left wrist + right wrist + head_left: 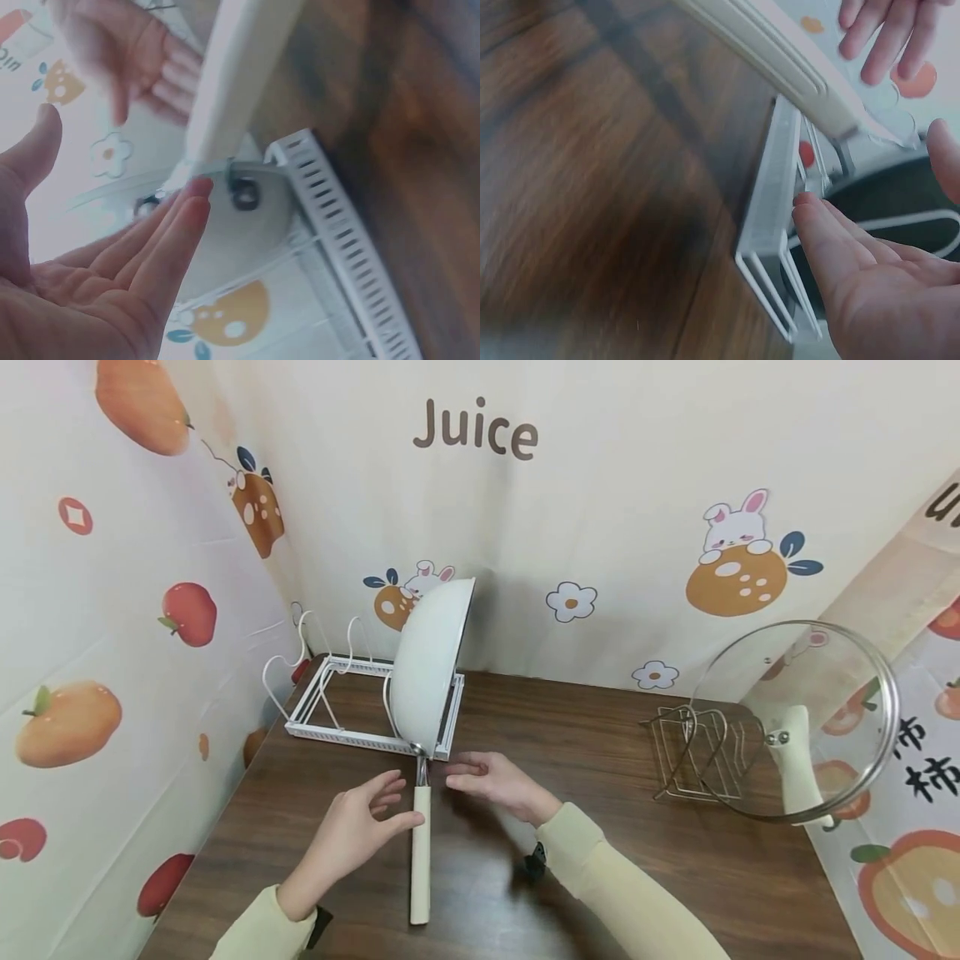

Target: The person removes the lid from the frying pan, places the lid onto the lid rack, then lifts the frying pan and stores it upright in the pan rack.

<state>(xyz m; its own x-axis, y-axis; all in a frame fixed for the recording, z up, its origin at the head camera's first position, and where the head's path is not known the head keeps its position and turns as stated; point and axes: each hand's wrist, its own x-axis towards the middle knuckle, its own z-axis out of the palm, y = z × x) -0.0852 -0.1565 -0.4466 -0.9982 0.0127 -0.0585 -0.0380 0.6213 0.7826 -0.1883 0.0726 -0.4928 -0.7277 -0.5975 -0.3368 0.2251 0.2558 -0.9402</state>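
Note:
A white wok [429, 652] stands on its side in the right end of a white metal rack [341, 740]. Its cream handle [421, 877] points toward me, and its dark inside [877, 191] faces right. My left hand [348, 827] is left of the handle with fingers spread and thumb close to it; whether the thumb touches cannot be told. Beyond the handle, on its right, my right hand [498, 783] hovers by the rack's front corner with fingers extended. Both wrist views show the palms holding nothing.
At the right, a clear glass lid [891, 718] with a cream handle [801, 764] stands upright in a small wire rack [697, 795]. White loops [279, 662] rise from the left part of the white rack. Printed cloth [570, 510] hangs behind the brown wooden table [570, 735].

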